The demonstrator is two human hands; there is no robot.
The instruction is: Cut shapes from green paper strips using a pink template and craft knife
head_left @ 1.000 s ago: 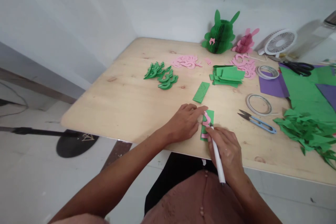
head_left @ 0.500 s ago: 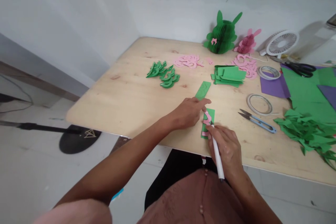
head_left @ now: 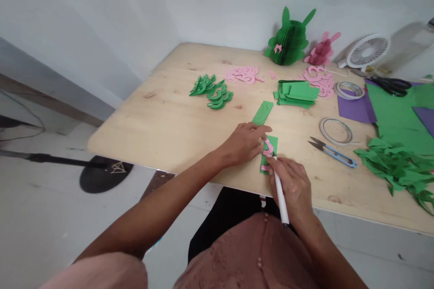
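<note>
A white pen (head_left: 281, 196) is gripped in my right hand (head_left: 294, 185), its tip at a pink paper cutout (head_left: 267, 148). That curved cutout lies flat on a green paper strip (head_left: 274, 141) near the table's front edge. With curled fingers and the index finger stretched out, my left hand (head_left: 242, 144) holds the cutout's upper end down; the fingertips partly cover it. Just beyond that hand lies another green strip (head_left: 263, 113) with a curved outline drawn on it.
On the wooden table (head_left: 152, 122) are green cutouts (head_left: 219, 95), pink cutouts (head_left: 244, 74), stacked green strips (head_left: 298, 94), tape rolls (head_left: 335, 131), blue thread snips (head_left: 334, 152) and green scraps (head_left: 396, 167). Behind stand a green paper rabbit (head_left: 290, 43), a pink one (head_left: 320, 52) and a white fan (head_left: 368, 52).
The camera view has tilted down slightly, so the far things sit higher in the picture. Both hands stay at the cutout; the pen has shifted only slightly.
</note>
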